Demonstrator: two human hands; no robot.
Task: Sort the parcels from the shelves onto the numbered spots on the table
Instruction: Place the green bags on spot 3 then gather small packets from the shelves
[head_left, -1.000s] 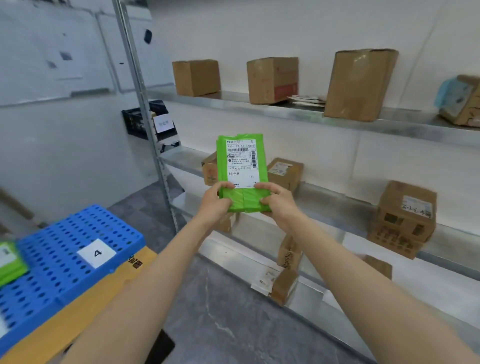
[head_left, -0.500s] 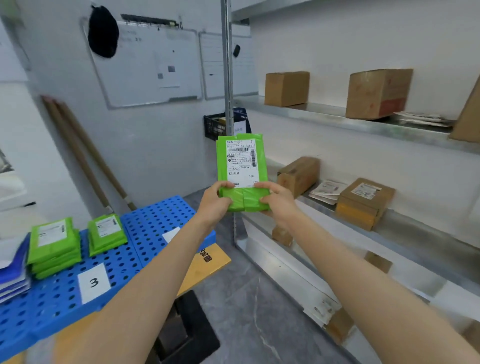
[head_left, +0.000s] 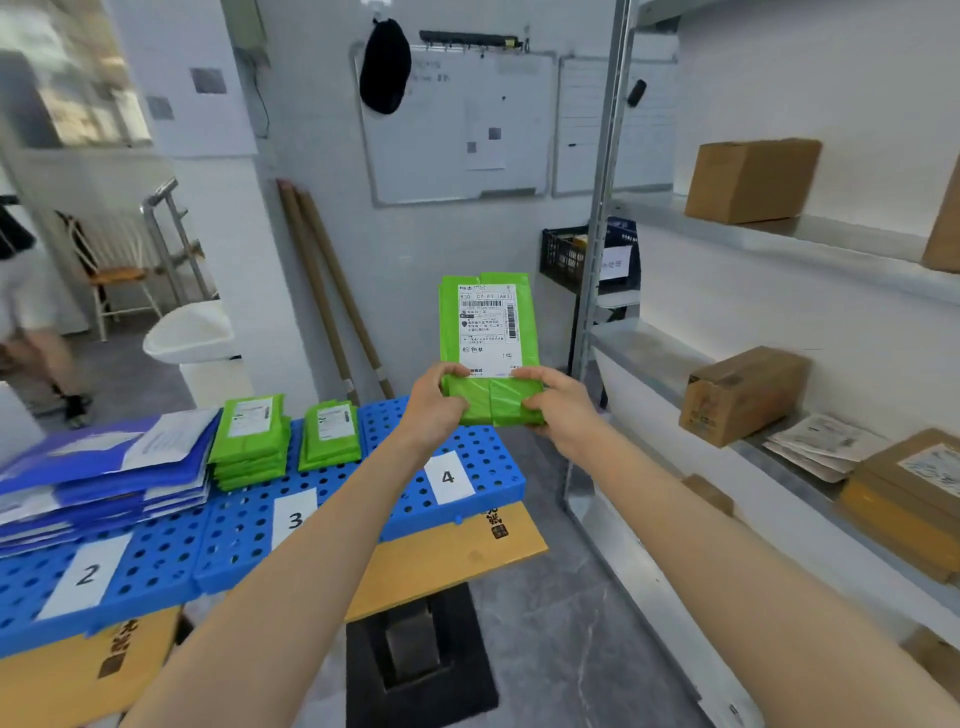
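Shelves on our right, blue numbered worktop on our left. We are holding a green parcel upright between them, left hand and right hand clamping its lower edge, label facing us, probably to read it.

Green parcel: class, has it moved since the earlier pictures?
Yes. The green parcel has swung left, from right of the shelf post to left of it.
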